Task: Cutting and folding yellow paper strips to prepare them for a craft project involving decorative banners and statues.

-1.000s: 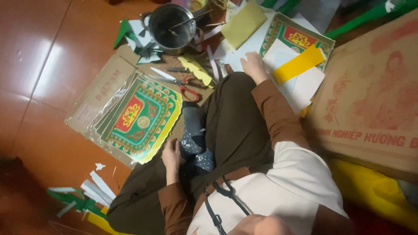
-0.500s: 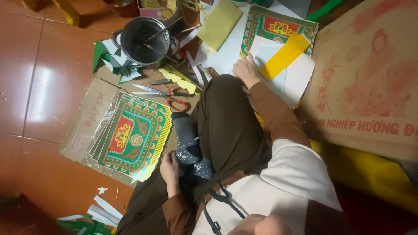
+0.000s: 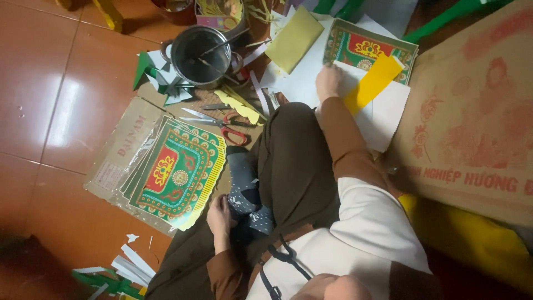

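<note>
I sit on the floor with my legs folded. My right hand (image 3: 328,80) reaches forward and lies flat on a stack of white paper sheets (image 3: 383,114), just left of a yellow paper strip (image 3: 373,82). A printed red and green sheet (image 3: 369,47) lies beyond them. My left hand (image 3: 219,216) rests low by my patterned dark sock (image 3: 244,194), holding nothing, next to a pile of green and red printed sheets with yellow fringe (image 3: 175,172).
Red-handled scissors (image 3: 222,123) lie between the pile and a metal pot (image 3: 200,55) with sticks in it. An olive paper sheet (image 3: 294,38) and green paper scraps (image 3: 158,78) lie nearby. A big cardboard box (image 3: 477,111) stands on the right. White strips (image 3: 130,264) litter the tiled floor.
The view has drifted a little over the floor. My right hand stays on the white sheets and my left hand stays by the sock.
</note>
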